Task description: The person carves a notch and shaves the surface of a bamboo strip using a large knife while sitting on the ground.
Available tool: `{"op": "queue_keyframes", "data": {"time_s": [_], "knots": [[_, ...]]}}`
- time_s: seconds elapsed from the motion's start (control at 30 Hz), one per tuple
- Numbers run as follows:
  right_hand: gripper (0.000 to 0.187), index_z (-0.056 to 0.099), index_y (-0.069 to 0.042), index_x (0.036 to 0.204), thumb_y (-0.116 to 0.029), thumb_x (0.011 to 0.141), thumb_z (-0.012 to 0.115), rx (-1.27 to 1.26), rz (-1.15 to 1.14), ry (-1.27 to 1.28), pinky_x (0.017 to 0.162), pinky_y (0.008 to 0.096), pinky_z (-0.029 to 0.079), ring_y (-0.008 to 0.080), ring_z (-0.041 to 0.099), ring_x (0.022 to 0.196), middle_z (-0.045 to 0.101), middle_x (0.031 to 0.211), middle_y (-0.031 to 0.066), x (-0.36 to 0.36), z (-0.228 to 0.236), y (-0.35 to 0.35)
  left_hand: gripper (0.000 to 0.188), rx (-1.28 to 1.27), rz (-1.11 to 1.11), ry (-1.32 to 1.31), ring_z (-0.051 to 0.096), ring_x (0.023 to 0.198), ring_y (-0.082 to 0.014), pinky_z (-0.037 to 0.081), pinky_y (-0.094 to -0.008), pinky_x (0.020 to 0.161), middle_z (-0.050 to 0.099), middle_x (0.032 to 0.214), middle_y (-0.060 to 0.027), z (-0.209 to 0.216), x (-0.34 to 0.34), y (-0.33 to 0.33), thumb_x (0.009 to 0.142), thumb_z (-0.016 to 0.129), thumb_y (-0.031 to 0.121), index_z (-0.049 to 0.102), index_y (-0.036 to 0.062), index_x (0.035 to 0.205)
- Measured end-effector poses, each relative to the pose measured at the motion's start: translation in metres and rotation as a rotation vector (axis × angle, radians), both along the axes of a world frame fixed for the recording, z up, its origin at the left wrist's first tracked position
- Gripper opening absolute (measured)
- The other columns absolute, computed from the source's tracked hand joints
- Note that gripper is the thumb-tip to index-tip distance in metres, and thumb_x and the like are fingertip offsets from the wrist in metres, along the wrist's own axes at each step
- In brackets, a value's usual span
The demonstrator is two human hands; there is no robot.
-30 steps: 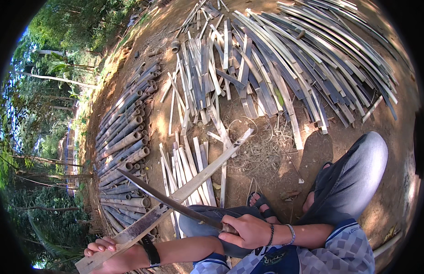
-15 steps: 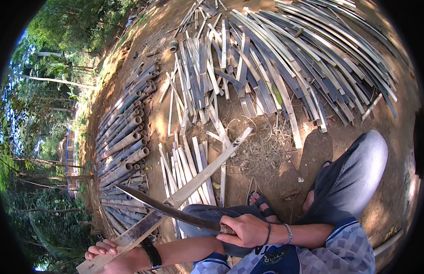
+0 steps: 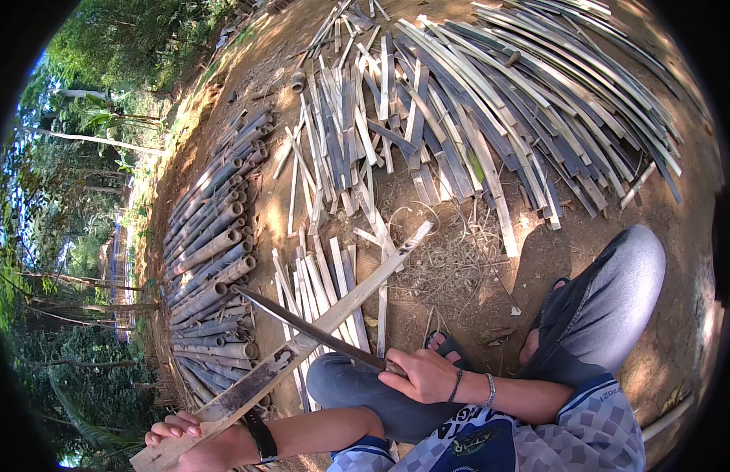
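Note:
A long split bamboo strip (image 3: pixel 353 300), pale with a dark stretch near its lower end, slants from the lower left up to the middle of the view. My left hand (image 3: pixel 193 444), with a black watch on its wrist, is closed around the strip's near end. In my right hand (image 3: pixel 424 375) is the handle of a machete (image 3: pixel 310 327), the fingers wrapped around it. The long dark blade crosses the strip about midway and its tip points to the upper left. Blade and strip overlap here; I cannot tell whether they touch.
Stacked bamboo poles (image 3: pixel 215 236) lie at the left. Large piles of split bamboo strips (image 3: pixel 522 118) spread across the far ground, with a smaller bundle (image 3: pixel 322 287) just beyond my knee. Thin shavings (image 3: pixel 451 263) cover the dirt ahead of my sandalled feet.
The machete has moved up and away along the bamboo strip, its tip shifting right and farther off. My right hand went with it. The left hand and the strip barely moved.

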State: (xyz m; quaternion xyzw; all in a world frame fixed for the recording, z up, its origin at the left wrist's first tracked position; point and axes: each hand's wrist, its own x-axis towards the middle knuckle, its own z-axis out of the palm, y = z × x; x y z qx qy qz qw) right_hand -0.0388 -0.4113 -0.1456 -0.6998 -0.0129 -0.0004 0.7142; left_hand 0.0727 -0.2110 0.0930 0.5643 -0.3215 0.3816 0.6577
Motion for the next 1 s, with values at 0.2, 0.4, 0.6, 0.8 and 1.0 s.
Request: {"op": "queue_keyframes", "data": {"time_s": [0.2,0.4,0.6,0.8,1.0], "knots": [[0.037,0.051,0.002,0.092,-0.035,0.093,0.053,0.058,-0.160,0.034,0.054,0.0479,0.046,0.0435,0.060,0.062,0.059,0.062,0.0244,0.003,-0.008,0.006,0.071,0.014,0.032,0.012,0.042,0.049,-0.0139,0.036,-0.0240,0.046,0.045,0.072,-0.0061,0.000,0.003,0.002,0.092,0.009,0.066,0.045,0.0055,0.090],[0.040,0.053,0.002,0.093,-0.039,0.091,0.054,-0.132,-0.080,0.035,0.053,0.0488,0.047,0.0425,0.060,0.060,0.057,0.058,0.0215,0.006,-0.013,0.001,0.071,0.019,-0.055,0.001,0.042,0.049,-0.0141,0.036,-0.0243,0.046,0.045,0.072,-0.0062,-0.001,0.006,0.007,0.091,0.010,0.067,0.045,0.0056,0.090],[0.039,0.053,0.002,0.096,-0.037,0.092,0.053,-0.018,-0.158,0.032,0.053,0.0490,0.045,0.0434,0.060,0.061,0.058,0.060,0.0232,0.003,-0.014,0.006,0.072,0.030,-0.073,0.014,0.043,0.050,-0.0148,0.037,-0.0258,0.048,0.046,0.072,-0.0068,0.000,0.005,0.011,0.091,0.010,0.068,0.045,0.0056,0.091],[0.041,0.051,0.001,0.092,-0.041,0.092,0.052,-0.178,-0.041,0.025,0.054,0.0486,0.046,0.0434,0.059,0.060,0.057,0.058,0.0218,0.007,-0.016,-0.007,0.073,0.033,-0.112,0.004,0.044,0.050,-0.0149,0.038,-0.0260,0.047,0.046,0.073,-0.0070,-0.001,0.005,0.007,0.091,0.009,0.068,0.045,0.0055,0.091],[0.045,0.054,0.001,0.096,-0.043,0.093,0.049,-0.075,-0.143,0.178,0.060,0.0500,0.048,0.0446,0.061,0.068,0.060,0.065,0.0254,0.010,-0.028,-0.003,0.073,0.034,-0.072,0.004,0.044,0.050,-0.0144,0.038,-0.0256,0.046,0.046,0.073,-0.0073,0.000,0.006,0.012,0.090,0.009,0.069,0.046,0.0056,0.091]]}}
